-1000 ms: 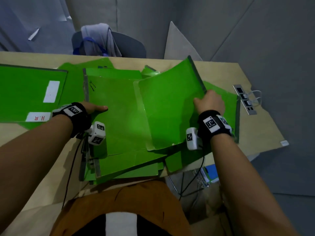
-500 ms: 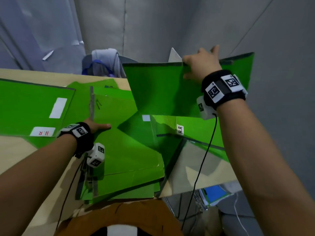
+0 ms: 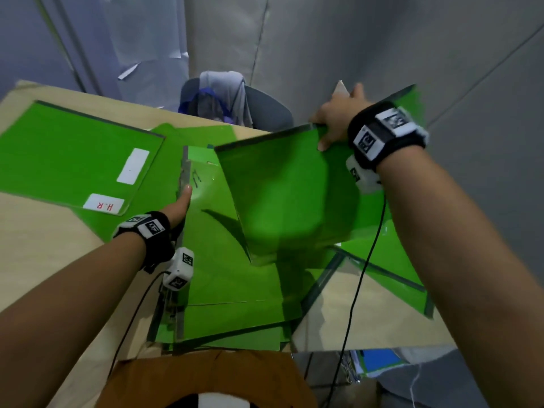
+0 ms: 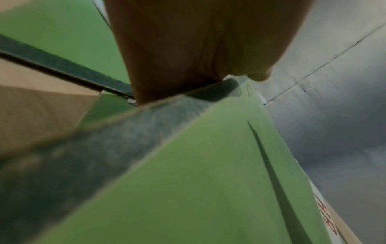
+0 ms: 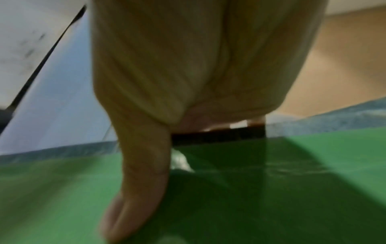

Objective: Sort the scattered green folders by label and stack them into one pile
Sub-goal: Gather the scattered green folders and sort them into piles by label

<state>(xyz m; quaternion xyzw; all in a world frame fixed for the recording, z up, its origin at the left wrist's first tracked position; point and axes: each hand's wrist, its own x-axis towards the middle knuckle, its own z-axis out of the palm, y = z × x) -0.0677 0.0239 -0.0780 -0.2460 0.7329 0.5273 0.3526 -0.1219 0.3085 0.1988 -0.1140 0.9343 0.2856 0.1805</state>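
Observation:
Several green folders lie spread over the wooden table (image 3: 53, 231). My right hand (image 3: 335, 119) grips the top edge of one green folder (image 3: 282, 195) and holds it tilted in the air over the middle pile (image 3: 229, 290); in the right wrist view the thumb (image 5: 137, 173) lies flat on its face (image 5: 271, 189). My left hand (image 3: 179, 206) rests on the grey spine at the left edge of that pile (image 4: 188, 181), thumb stretched forward. A folder with a white "H.R" label (image 3: 73, 160) lies at the left. Another green folder (image 3: 391, 260) sits at the right.
A grey chair with clothes draped on it (image 3: 232, 98) stands behind the table's far edge. Grey walls (image 3: 382, 39) close in beyond. The table's right corner (image 3: 368, 325) is near my right arm. Blue items (image 3: 379, 360) lie on the floor below.
My right hand lifted the folder off the table, raised it high, and has now brought it leftward and lower over the middle pile. My left hand stays on the pile's spine.

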